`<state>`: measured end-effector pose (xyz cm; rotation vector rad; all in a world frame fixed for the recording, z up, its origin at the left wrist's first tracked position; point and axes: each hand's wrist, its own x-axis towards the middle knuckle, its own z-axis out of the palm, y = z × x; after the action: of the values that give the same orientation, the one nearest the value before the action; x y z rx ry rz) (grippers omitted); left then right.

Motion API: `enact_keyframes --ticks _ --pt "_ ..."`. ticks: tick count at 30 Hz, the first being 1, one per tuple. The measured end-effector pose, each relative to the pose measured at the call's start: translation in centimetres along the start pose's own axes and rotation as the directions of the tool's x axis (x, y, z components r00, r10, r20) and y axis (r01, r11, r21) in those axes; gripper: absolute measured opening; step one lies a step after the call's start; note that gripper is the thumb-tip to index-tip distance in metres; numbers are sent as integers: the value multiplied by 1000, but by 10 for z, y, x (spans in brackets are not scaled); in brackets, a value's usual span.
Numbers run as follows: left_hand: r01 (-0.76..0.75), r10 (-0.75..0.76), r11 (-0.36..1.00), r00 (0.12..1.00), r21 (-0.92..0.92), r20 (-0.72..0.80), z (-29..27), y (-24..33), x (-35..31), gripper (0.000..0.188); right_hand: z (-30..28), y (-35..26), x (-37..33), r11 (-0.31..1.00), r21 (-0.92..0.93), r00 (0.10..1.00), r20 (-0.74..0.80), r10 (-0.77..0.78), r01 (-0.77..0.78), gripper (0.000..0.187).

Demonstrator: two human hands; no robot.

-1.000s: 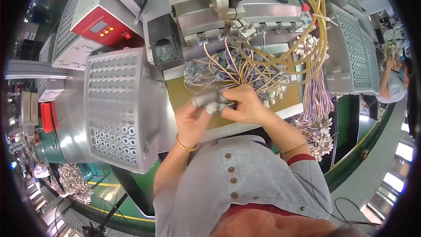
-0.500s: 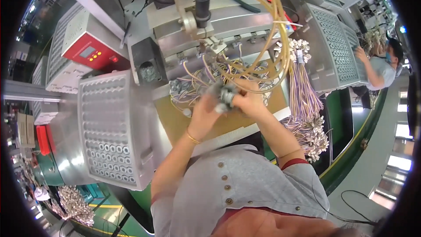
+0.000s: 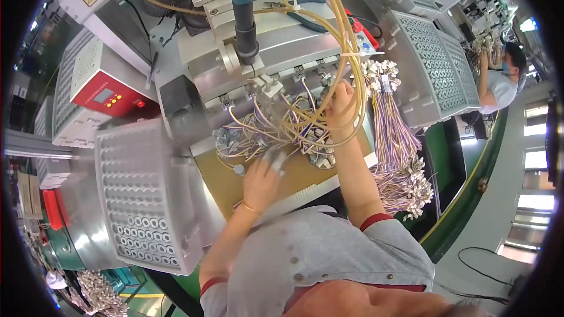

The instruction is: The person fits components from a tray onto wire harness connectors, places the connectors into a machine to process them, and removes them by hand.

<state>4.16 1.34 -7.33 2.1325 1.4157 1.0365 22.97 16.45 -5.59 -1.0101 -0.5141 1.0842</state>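
My left hand (image 3: 261, 183) is over the brown board (image 3: 220, 170), just in front of a heap of small grey parts with thin wires (image 3: 258, 135). Motion smears its fingers, and a greyish blur at the fingertips cannot be made out. Up at the right end of the machine's metal fixture (image 3: 276, 76), my right hand (image 3: 342, 104) is closed behind a loop of yellowish tubes (image 3: 352, 58). What its fingers hold is hidden. Wired parts sit along the fixture, their leads hanging toward the board.
A grey tray of round parts (image 3: 138, 199) stands at the left, near a red-fronted control box (image 3: 111, 97) and a black box (image 3: 182, 105). Bundled wires with white connectors (image 3: 393, 123) hang at the right. Pliers (image 3: 308, 20) lie behind the fixture. A co-worker (image 3: 502, 82) sits far right.
My hands, together over the wire heap before, are now apart. The right has moved up and right to the fixture; the left has dropped back toward me. The whole view has shifted slightly.
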Motion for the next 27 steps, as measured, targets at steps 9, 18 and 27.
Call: enact_keyframes --ticks 9,18,27 --pt "102 -98 991 994 90 -55 -13 -10 -28 23 24 -13 1 976 -219 1000 14 -2 5 12" --pt "15 -28 937 999 349 32 -35 -12 -51 12 13 -38 15 757 -607 947 317 -47 241 24" --pt "433 -417 898 895 79 -160 -109 -3 -47 23 -16 -45 -31 609 -634 875 407 -261 476 19"
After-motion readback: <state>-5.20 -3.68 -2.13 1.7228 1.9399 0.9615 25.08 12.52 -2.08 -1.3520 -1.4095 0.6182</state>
